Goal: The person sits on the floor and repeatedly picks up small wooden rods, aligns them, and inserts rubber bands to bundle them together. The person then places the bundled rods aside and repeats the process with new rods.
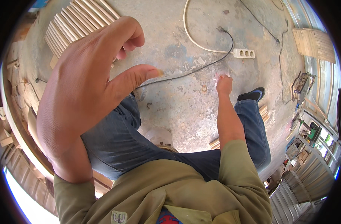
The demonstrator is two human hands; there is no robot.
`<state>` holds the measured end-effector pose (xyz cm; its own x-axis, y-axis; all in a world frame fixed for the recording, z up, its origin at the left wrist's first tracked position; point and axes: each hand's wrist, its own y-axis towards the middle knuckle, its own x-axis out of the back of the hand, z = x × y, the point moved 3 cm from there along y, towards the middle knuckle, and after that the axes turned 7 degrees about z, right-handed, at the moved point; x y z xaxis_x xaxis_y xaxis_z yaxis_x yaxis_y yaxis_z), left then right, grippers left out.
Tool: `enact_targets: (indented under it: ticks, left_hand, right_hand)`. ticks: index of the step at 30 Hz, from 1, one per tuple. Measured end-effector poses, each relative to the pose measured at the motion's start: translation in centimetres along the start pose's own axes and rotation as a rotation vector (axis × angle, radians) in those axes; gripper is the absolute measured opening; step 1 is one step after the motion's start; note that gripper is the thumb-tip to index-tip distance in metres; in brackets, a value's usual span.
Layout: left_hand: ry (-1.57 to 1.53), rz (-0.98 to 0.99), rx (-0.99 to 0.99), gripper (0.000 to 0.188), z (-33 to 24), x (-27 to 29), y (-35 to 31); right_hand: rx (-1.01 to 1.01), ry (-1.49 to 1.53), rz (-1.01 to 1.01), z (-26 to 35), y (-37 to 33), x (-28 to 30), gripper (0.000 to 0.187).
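Left hand (pixel 90 80): was half open, empty
Right hand (pixel 225 86): was closed on a pale scrap (pixel 217 77)
Power strip (pixel 243 53): showed 3 sockets (pixel 246 53)

I have a small, pale pinkish-white piece (pixel 216 78) of something thin pinched in the fingers of my right hand (pixel 225 85). It looks crumpled and a little see-through, with ragged bits poking out to the left of my fingertips and above them. My fingers hide most of it, so I can't tell its full shape or material, nor whether it touches the concrete floor (pixel 189 123) beneath.
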<state>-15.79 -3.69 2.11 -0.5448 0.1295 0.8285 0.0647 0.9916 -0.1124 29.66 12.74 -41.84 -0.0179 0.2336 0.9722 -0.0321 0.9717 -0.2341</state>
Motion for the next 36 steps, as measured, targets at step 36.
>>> enact_targets:
  ticks: [36]
  left_hand:
    - [-0.697,-0.378,0.275,0.031,19.6,2.5,-3.1]
  right_hand:
    - [-0.163,0.967,0.469,0.9,-10.1,-1.9,0.021]
